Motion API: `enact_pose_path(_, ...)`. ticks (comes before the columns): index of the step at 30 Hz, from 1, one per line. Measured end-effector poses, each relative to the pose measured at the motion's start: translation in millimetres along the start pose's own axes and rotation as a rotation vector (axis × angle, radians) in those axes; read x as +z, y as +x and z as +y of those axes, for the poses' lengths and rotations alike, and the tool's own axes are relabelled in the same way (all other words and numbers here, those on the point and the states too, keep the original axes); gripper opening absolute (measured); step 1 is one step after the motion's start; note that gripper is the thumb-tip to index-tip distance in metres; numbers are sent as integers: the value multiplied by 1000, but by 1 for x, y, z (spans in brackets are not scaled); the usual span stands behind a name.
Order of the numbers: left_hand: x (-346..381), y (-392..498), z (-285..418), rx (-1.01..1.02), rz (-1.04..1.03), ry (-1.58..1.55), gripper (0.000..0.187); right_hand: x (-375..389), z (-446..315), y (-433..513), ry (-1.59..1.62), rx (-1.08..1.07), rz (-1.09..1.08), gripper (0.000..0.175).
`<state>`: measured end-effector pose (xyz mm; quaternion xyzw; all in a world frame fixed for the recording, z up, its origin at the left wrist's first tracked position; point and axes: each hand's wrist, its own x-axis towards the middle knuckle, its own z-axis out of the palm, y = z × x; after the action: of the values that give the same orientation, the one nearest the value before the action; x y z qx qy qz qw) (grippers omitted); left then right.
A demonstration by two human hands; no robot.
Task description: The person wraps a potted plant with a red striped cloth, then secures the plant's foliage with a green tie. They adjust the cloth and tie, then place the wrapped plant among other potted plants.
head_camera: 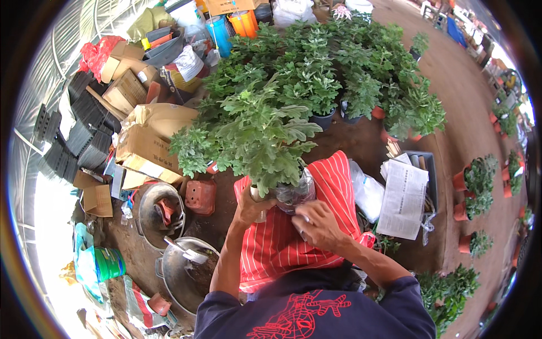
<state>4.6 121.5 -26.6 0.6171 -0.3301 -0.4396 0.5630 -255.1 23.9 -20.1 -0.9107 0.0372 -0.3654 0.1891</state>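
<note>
A leafy green potted plant [271, 131] stands upright before me at my lap, over a red striped cloth [288, 241]. Clear plastic film [298, 190] is around its base. My left hand [254, 205] is at the near left side of the base, its fingers curled round a roll-like, pale brown object [259, 216] that I cannot name for certain. Just right of the base, my right hand [317, 224] is bent near the lower edge of the film, with something small and pale at its fingers; whether it grips the film is hard to tell.
Many potted plants [313, 72] crowd the ground ahead. To the right stands a grey crate [430, 169] with printed paper [402, 197] over it. Two metal pots [188, 275], a red plastic planter [201, 197] and cardboard boxes [146, 148] lie to the left.
</note>
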Motion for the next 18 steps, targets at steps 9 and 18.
enact_pose_path(9, -1, 0, -22, 30, 64, 67, 66, 14, 7, -24, -184, 132, -452, 16)
enact_pose_path(18, 46, -79, 3, 276, 13, 620, 37, -13, 8, -22, 797, 976, 236, 27)
